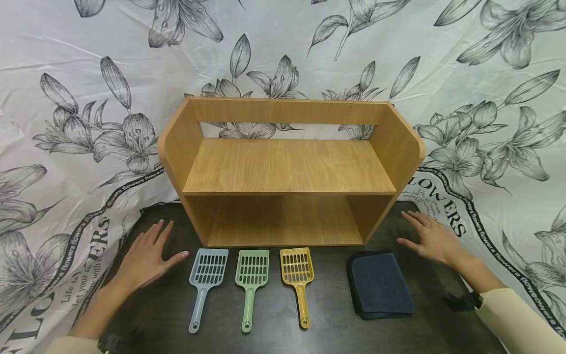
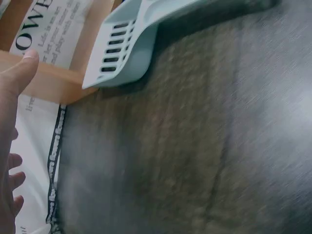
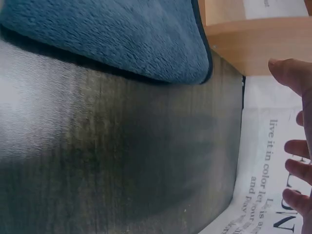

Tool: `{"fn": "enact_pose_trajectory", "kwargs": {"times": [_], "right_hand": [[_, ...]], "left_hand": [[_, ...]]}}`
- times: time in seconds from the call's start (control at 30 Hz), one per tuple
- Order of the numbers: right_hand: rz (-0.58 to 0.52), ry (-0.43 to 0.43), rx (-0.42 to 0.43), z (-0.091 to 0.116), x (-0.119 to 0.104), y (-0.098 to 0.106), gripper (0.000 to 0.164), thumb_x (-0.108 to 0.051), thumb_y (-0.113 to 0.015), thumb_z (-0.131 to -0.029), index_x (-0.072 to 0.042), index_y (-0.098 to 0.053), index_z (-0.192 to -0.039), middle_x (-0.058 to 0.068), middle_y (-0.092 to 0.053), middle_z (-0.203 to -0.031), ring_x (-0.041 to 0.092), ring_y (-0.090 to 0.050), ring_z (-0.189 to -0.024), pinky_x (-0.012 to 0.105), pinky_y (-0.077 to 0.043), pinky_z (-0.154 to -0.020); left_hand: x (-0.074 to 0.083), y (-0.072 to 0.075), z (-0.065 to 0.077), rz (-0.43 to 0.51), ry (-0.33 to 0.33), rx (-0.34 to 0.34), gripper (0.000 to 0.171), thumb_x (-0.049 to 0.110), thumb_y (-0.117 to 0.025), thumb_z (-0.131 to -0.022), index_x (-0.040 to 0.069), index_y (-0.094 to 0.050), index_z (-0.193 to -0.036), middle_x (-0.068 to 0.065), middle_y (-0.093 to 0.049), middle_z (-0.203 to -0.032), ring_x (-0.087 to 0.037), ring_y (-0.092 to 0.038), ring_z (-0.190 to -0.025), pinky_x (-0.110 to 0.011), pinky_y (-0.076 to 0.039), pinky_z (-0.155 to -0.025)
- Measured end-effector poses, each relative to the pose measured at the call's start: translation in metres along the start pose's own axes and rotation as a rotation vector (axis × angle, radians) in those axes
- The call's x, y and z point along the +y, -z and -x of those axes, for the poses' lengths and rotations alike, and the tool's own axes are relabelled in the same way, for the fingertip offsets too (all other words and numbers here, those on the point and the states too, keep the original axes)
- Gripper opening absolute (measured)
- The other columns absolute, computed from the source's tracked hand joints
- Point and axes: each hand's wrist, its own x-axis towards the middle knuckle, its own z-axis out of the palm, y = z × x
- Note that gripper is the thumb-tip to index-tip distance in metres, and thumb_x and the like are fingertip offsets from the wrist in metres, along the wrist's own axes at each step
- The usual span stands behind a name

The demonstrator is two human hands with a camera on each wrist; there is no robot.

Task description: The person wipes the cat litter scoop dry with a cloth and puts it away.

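Left hand [image 1: 143, 256] and right hand [image 1: 435, 241] framed a blue scoop [image 1: 205, 286], green scoop [image 1: 250, 286], yellow scoop [image 1: 299, 282] and folded cloth [image 1: 382, 285].
Both hands were open-fingered and held nothing, the left at lower left with its thumb near the blue scoop's head, the right at centre right beyond the cloth; the scoops lay at lower centre, heads just short of the wooden shelf's [image 1: 289, 167] bottom front edge, strips of dark tabletop [image 1: 331, 327] between them, a wider one between yellow scoop and cloth.
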Motion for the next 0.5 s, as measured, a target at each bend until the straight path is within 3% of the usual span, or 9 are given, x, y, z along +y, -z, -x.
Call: {"fn": "enact_pose_trajectory", "kwargs": {"times": [0.3, 0.5], "right_hand": [[-0.049, 0.104, 0.066, 0.01, -0.021, -0.003, 0.083, -0.044, -0.088, -0.084, -0.001, -0.058, -0.148, 0.026, -0.06, -0.142, 0.05, -0.06, -0.123, 0.066, -0.05, -0.094], [-0.075, 0.13, 0.074, 0.018, -0.033, -0.003, 0.08, -0.045, -0.089, -0.082, -0.002, -0.062, -0.144, 0.023, -0.065, -0.137, 0.046, -0.067, -0.113, 0.061, -0.055, -0.082]], "left_hand": [[0.023, -0.014, 0.026, 0.043, -0.035, 0.033, 0.11, 0.067, -0.079, -0.085, -0.005, -0.04, -0.158, -0.036, -0.038, -0.159, -0.058, -0.041, -0.141, -0.072, -0.034, -0.111], [0.037, -0.02, 0.036, 0.065, 0.001, 0.003, 0.121, 0.072, -0.081, -0.079, -0.01, -0.038, -0.157, -0.037, -0.04, -0.157, -0.059, -0.045, -0.137, -0.073, -0.039, -0.106]]}}
